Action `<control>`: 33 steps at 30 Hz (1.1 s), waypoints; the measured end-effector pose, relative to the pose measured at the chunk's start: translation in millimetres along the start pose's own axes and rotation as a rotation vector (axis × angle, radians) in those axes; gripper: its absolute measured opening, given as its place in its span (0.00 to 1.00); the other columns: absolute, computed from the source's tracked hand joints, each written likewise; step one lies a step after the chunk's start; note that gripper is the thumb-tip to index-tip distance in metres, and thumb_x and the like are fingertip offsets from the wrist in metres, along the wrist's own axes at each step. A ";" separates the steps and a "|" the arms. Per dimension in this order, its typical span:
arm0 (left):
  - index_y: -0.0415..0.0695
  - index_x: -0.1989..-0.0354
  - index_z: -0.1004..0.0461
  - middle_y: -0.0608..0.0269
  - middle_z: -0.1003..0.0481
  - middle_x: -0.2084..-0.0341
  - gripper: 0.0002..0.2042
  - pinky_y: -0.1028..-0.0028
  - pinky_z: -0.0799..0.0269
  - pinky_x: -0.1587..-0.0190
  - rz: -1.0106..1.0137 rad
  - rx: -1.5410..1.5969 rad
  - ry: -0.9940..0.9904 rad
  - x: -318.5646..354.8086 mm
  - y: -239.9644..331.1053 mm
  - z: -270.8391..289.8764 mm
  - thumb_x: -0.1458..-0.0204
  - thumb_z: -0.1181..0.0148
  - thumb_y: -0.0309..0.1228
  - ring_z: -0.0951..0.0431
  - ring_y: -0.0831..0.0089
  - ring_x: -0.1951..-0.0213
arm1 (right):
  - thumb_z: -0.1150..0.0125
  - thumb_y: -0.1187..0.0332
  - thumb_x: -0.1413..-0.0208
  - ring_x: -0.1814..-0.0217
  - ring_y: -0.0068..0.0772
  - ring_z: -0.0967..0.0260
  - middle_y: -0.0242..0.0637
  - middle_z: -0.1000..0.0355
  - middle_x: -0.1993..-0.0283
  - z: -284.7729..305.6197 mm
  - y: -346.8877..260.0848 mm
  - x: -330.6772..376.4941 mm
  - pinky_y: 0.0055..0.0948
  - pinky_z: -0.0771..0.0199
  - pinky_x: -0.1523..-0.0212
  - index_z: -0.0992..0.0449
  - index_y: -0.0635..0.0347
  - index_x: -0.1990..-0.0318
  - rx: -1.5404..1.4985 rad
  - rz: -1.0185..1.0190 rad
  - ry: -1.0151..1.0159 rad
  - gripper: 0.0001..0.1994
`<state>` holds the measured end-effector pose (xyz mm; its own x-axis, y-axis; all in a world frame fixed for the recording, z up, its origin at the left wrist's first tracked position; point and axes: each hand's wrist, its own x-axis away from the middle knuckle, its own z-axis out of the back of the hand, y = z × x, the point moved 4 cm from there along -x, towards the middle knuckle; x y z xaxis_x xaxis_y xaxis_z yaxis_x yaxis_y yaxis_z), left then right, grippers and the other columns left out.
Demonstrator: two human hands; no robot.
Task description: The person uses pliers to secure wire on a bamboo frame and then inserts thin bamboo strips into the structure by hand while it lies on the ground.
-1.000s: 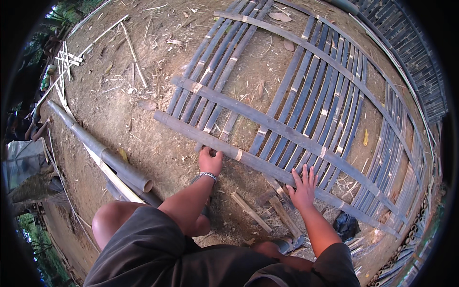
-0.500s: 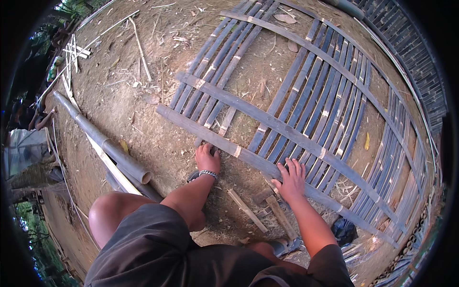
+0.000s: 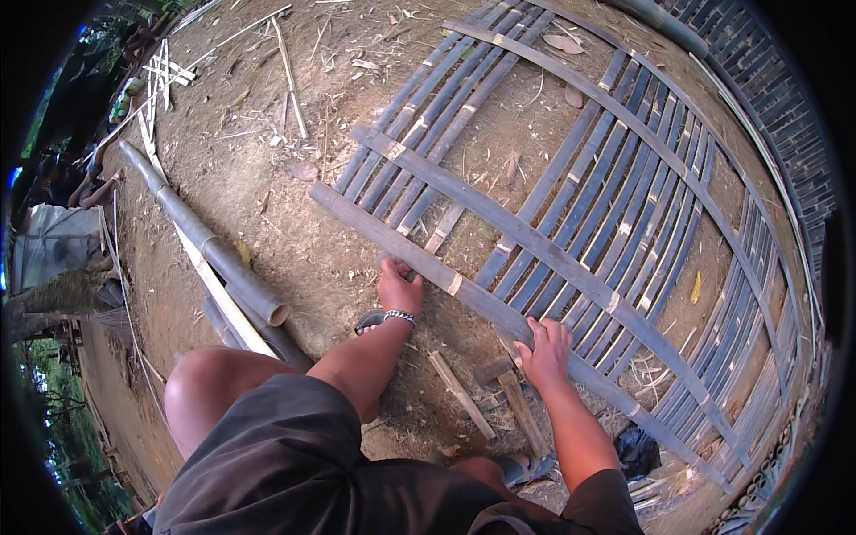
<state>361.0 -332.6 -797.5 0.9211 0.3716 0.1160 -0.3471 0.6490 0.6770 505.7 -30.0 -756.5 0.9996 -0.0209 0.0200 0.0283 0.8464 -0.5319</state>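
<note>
Soft, even daylight falls on the scene, bright but without glare. Shadows are faint: a dim one lies just under the left hand (image 3: 399, 287), another beside the right hand (image 3: 546, 349). Around both hands focus is sharp. Far from them straight edges bow outward, detail softens, and a black rim closes the corners.

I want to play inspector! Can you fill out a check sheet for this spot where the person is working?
Surface: bare dirt ground with dry scraps.
Job's things: woven bamboo panel lying flat; nearest cross slat.
Clutter: bamboo poles, short wood pieces, dark bag.
Hands: left hand and right hand both rest on the nearest slat.
Cables: nothing seen.
Surroundings: another bamboo panel, greenery at left.
</note>
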 end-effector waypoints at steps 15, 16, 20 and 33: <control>0.39 0.53 0.25 0.50 0.23 0.60 0.21 0.53 0.29 0.50 -0.463 -0.306 -0.029 2.5 4.2 26.6 0.57 0.29 0.29 0.23 0.48 0.55 | 0.29 0.55 0.47 0.34 0.46 0.38 0.39 0.32 0.39 3.5 6.5 11.6 0.48 0.41 0.34 0.29 0.47 0.34 -0.063 -0.157 -0.134 0.31; 0.39 0.52 0.25 0.51 0.23 0.62 0.22 0.53 0.29 0.51 -0.457 -0.192 0.048 -5.8 -18.9 26.8 0.58 0.28 0.29 0.23 0.49 0.54 | 0.30 0.50 0.47 0.33 0.48 0.41 0.40 0.34 0.39 0.4 5.2 10.1 0.52 0.44 0.31 0.29 0.47 0.34 -0.067 -0.145 -0.182 0.33; 0.46 0.39 0.31 0.51 0.31 0.40 0.27 0.45 0.48 0.33 -0.724 -0.356 -0.005 -17.2 35.5 -8.8 0.47 0.35 0.39 0.35 0.49 0.36 | 0.34 0.45 0.45 0.27 0.46 0.46 0.40 0.41 0.29 17.2 22.9 42.8 0.52 0.53 0.26 0.35 0.48 0.30 0.048 -0.172 -0.055 0.37; 0.59 0.26 0.42 0.52 0.54 0.23 0.45 0.40 0.67 0.26 -1.387 -0.570 -0.647 92.6 196.2 -121.0 0.51 0.33 0.60 0.58 0.52 0.22 | 0.38 0.46 0.41 0.20 0.46 0.55 0.45 0.48 0.23 140.8 106.4 190.2 0.56 0.62 0.21 0.41 0.50 0.28 0.232 -0.558 -0.278 0.38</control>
<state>356.9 -90.5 -741.9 0.4298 -0.9015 0.0496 0.8815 0.4309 0.1929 698.0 131.0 -690.1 0.7958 -0.3771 0.4738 0.5079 0.8417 -0.1833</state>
